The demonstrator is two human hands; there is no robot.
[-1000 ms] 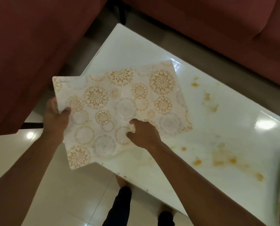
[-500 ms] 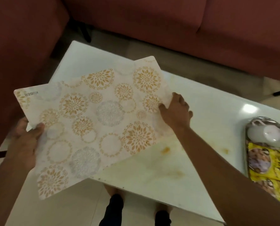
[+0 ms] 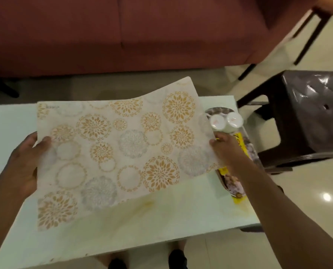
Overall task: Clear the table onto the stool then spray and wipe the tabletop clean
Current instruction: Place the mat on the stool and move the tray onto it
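Left hand (image 3: 22,164) grip closed on left edge of placemat (image 3: 115,150), thumb on top, fingers under. Right hand (image 3: 226,147) grip pinching right edge of same placemat, fingers mostly hidden beneath sheet. Placemat lifted off counter (image 3: 161,216), held roughly flat, far right corner curled up, floral circle print facing up. Spans most of counter width, near left corner hanging toward front edge.

Just beside right hand, at right end of counter: tray (image 3: 218,110) with two white cups (image 3: 225,121) and yellow snack packets (image 3: 237,189), partly hidden by wrist. Not yet moved. Dark stool (image 3: 309,113) standing right of counter, close by, plastic-wrapped seat, nothing on it as far as visible.

Yellow-orange stains (image 3: 146,204) smeared across bare counter below placemat.

Progress judgement: early. Clearing under way, placemat in hand but not placed; tray remaining. Spraying and wiping not started; no spray bottle or cloth in view. Stains all still there.
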